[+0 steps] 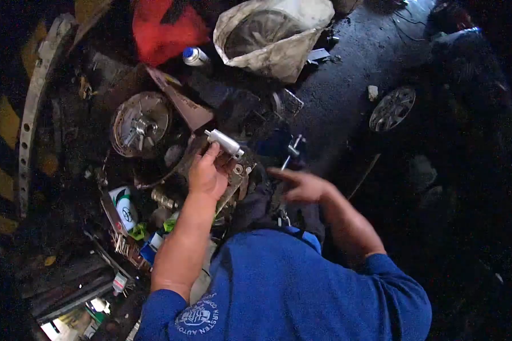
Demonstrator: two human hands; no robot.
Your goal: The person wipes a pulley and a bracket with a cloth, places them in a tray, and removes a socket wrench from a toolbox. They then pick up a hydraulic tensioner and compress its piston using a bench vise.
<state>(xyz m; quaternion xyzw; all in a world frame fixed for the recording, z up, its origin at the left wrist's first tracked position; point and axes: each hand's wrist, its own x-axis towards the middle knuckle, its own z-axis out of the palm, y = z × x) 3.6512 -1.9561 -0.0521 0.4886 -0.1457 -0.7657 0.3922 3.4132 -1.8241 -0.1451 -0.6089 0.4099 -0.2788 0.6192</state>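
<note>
Left hand (pixel 209 177): from my end I see it raised over the clutter, thumb and fingers pinching a silver cylinder (pixel 226 143). More of a fingertip hold than a fist, which I'd guess leaves both ends easy to look at.
Cylinder: up in front of the body, tilted, narrow tip aimed up and left. Looks clear of the parts around it.
Right hand (pixel 306 187): pretty blurry on my feed. Index finger is stretched out to the left, but I can't tell if the other fingers are grasping anything.
T-bar (pixel 293 149): right by that index finger, can't tell if they touch. That close, I'd say it's placed for a quick reach.
Drum (pixel 142 125): left of the cylinder, hub side facing me, probably so the middle is easy to get at.
Bracket (pixel 193 113): between drum and cylinder, sloping down toward the cylinder.
Sack (pixel 293 57): at the far side, likely parked there for elbow room. 1 blue-capped bottle (pixel 195 56) is just beside it.
Wheel cover (pixel 392 108): off to the right on the floor, well apart from both hands, so I figure it's out of the way.
</note>
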